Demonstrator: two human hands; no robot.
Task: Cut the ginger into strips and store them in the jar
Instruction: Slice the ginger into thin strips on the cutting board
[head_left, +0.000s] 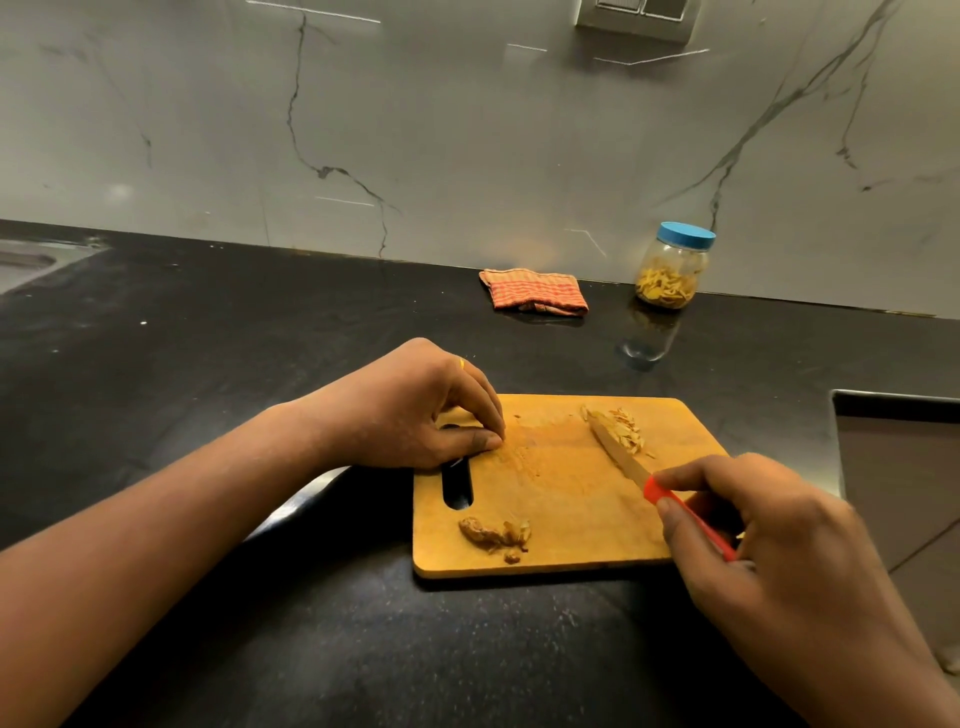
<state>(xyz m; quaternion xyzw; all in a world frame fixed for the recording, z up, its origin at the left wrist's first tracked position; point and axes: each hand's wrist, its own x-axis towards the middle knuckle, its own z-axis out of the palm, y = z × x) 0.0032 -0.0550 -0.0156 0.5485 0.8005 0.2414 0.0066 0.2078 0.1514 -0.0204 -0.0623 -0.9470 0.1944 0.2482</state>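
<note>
forearms (182, 509): both bare up to the frame edges, lower left and lower right | left hand (415, 410): centre of frame, thin gold ring (462, 364) on one finger | right hand (753, 530): lower right of frame, bare

A cutting board (561, 519) lies on the counter (208, 364), ginger strips (621, 428) at its far right, ginger scraps (493, 535) near-left; behind it, a cloth (535, 291) sits left of the jar (672, 270).

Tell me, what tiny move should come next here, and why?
Probably sweep the cut strips into one heap with the knife: the right hand grips its red handle, the blade lies against them, and the jar stands lidded at the back.
</note>
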